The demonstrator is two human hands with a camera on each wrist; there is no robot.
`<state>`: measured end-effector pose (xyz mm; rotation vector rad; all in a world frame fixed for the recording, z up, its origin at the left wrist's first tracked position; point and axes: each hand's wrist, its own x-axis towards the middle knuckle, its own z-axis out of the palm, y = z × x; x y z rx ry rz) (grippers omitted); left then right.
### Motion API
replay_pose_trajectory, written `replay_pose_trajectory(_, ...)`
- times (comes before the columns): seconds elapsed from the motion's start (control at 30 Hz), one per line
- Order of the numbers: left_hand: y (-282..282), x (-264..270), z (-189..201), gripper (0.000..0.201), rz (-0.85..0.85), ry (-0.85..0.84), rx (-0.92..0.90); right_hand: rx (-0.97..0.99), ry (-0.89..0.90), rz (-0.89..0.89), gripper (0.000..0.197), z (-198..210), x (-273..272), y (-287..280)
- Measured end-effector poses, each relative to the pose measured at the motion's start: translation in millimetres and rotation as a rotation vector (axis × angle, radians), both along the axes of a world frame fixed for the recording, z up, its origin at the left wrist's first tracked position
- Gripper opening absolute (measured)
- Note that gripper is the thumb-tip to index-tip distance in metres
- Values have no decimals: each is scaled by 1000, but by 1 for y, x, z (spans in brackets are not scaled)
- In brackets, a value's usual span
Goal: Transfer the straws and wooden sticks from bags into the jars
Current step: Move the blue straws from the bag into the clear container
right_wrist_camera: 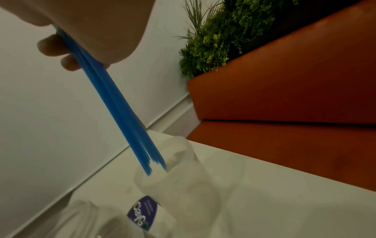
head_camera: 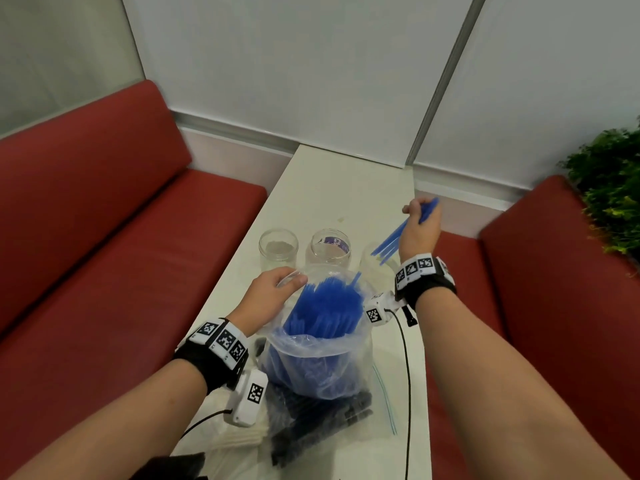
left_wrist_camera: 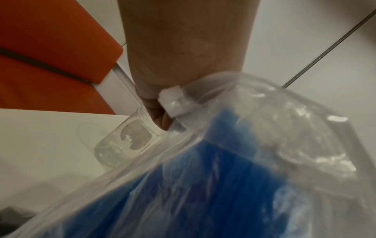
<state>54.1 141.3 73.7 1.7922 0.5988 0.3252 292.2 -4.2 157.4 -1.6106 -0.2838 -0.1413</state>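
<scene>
At the lower left of the head view the left forearm is stretched forward and the left hand (head_camera: 268, 294) is curled at the rim of the clear bag (head_camera: 318, 362), its grip closed on the plastic edge. The bag stands at the lower centre on the white worktop (head_camera: 332, 188), filled with blue straws (head_camera: 325, 306). Behind it three clear jars are lined up: left jar (head_camera: 278, 249), middle jar (head_camera: 330, 249), right jar (head_camera: 375, 263). At the right, the right hand (head_camera: 420, 226) is raised, wrist bent, a few held straws (right_wrist_camera: 114, 103) gripped with tips at the right jar's mouth.
</scene>
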Motion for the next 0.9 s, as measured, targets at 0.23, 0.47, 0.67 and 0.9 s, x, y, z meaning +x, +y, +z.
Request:
replay_pose_trajectory(0.23,2,-3,-2,19,15,14,-3,-273,368,186,51,-49,23,-6)
replay_pose_trajectory(0.47,0,-2,1,21,57,28,20,-375,405,306,75,-31,11,-23)
replay_pose_trajectory(0.67,-9,1,9,32,132,118,27,-236,256,181,7,5,-38,-45)
replay_pose_trajectory(0.9,-35,0,18,53,238,126,-70,-810,398,596,22,-19,-134,-63)
